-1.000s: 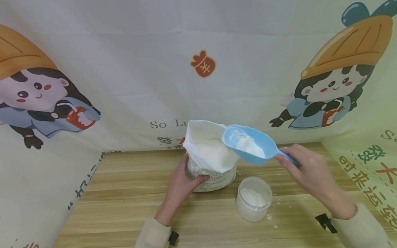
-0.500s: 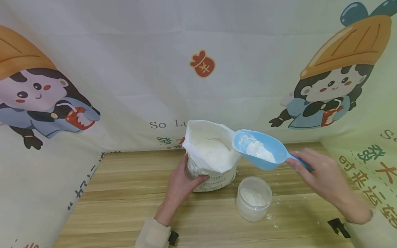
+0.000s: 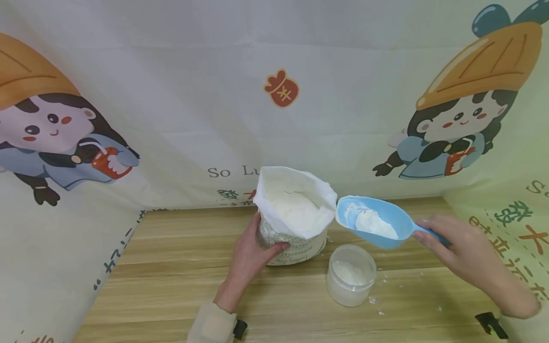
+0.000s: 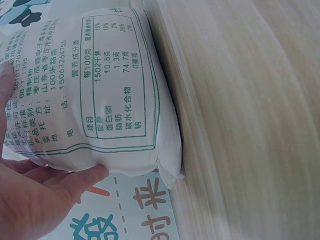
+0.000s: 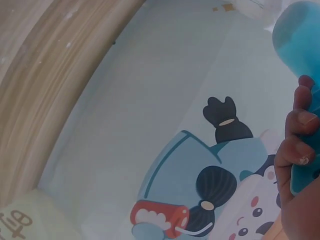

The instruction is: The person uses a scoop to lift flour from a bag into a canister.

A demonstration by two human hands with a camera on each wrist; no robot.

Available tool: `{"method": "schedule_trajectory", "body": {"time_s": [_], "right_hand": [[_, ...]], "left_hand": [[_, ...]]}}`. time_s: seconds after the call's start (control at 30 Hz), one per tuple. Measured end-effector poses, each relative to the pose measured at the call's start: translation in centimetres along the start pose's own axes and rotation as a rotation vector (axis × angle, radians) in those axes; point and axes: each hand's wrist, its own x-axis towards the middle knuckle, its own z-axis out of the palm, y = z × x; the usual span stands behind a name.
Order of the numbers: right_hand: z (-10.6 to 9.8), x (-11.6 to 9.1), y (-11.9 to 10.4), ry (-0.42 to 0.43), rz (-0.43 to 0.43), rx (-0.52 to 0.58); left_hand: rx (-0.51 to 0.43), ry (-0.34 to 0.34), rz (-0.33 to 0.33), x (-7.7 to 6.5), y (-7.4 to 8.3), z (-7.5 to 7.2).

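Note:
An open-topped white flour bag [image 3: 296, 250] full of white powder stands on the table. My left hand [image 3: 248, 252] holds it around the side, thumb across the front; the left wrist view shows fingers [image 4: 75, 182] against its printed surface. In my right hand [image 3: 467, 250] is the handle of a light blue scoop [image 3: 386, 242], with fingers curled round it. White flour [image 3: 372, 223] lies heaped in the scoop. The scoop's tip is close beside the bag's right rim, above and behind a clear round jar [image 3: 351, 293] that has white powder inside.
White powder specks [image 3: 372, 300] dot the wooden table [image 3: 163, 276] right of the jar. A printed cloth [image 3: 193, 95] with cartoon figures rises behind the table and along both sides.
My right hand has drawn the loaded scoop right and nearer, from over the bag's rim to beside it. The left hand and the bag have stayed in place.

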Motion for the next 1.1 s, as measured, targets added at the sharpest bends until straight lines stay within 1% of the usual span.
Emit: {"method": "schedule_trajectory", "body": {"time_s": [0.33,0.53,0.7,0.93,1.1], "right_hand": [[-0.6,-1.4,0.9,-0.130,0.002,-0.015],[-1.1,-1.9,1.4,-0.207,0.000,-0.044],[-1.5,-1.9,1.8,-0.243,-0.009,-0.051],[-1.9,-1.6,1.7,-0.318,-0.008,-0.059],[-2.2,-1.4,1.6,-0.369,-0.008,-0.099]], "left_hand": [[-0.007,-0.004,-0.010,0.0,0.0,0.1],[-0.006,-0.004,-0.015,0.0,0.1,0.1],[-0.009,-0.007,-0.018,-0.1,0.1,0.0],[-0.011,-0.006,-0.018,-0.1,0.1,-0.1],[-0.008,-0.005,-0.008,-0.1,0.1,-0.1]]}}
